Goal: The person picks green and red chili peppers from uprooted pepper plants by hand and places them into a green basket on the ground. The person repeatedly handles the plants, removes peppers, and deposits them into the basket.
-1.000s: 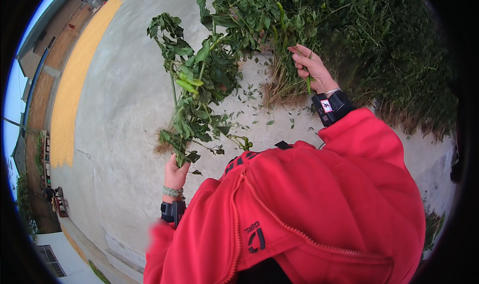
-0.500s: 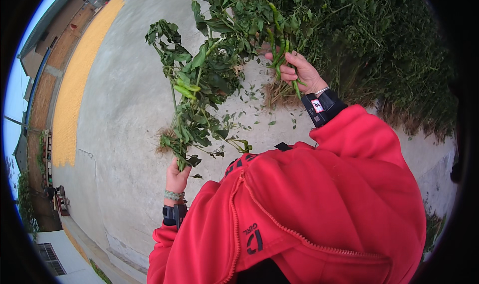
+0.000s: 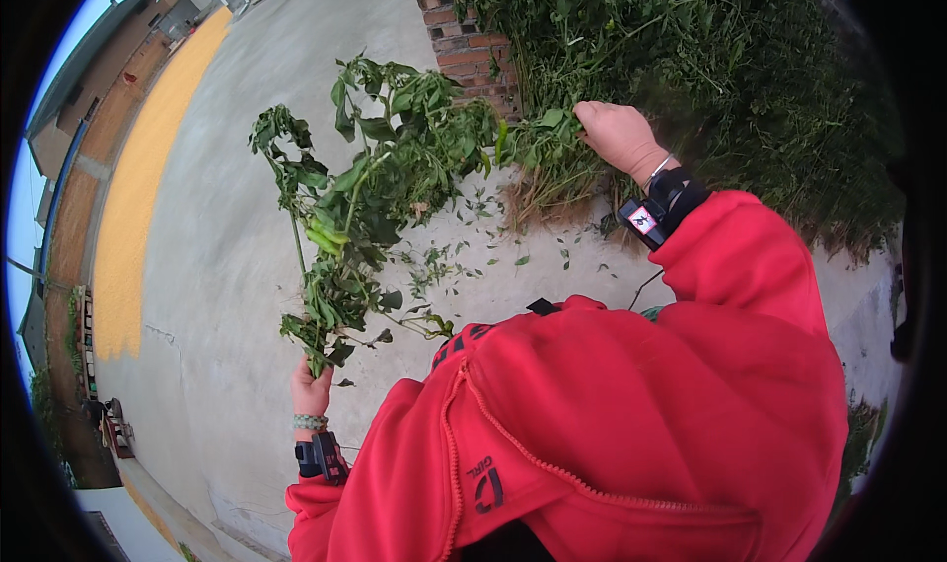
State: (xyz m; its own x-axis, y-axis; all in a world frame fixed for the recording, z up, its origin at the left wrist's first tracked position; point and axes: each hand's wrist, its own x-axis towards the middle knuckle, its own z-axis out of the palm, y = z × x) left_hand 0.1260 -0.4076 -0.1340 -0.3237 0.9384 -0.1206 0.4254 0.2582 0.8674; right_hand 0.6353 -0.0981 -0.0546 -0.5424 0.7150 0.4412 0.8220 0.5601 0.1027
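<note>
A leafy uprooted pepper plant (image 3: 360,182) hangs over the concrete, its foliage partly wilted. Near its lower end, my left hand (image 3: 311,389) is closed round the stem. Pale green peppers (image 3: 326,236) show among the leaves on the left side, and a slim green chili (image 3: 501,142) hangs farther right. My right hand (image 3: 619,136) is closed at the far right end of the foliage, at a leafy branch (image 3: 552,133) that stretches toward it. The back of that hand hides most of the fingers, so whether chilies are also inside cannot be seen.
A big heap of cut green plants (image 3: 681,98) lies at the far right, roots toward me. Beside it stands a brick pillar (image 3: 464,44). Loose leaves (image 3: 439,266) litter the concrete (image 3: 222,236). A long yellow strip of spread grain (image 3: 148,187) runs along the left.
The plant and my left hand have shifted left and nearer. My right hand has turned and moved slightly right; the bunch of green chilies seen in it before is no longer visible.
</note>
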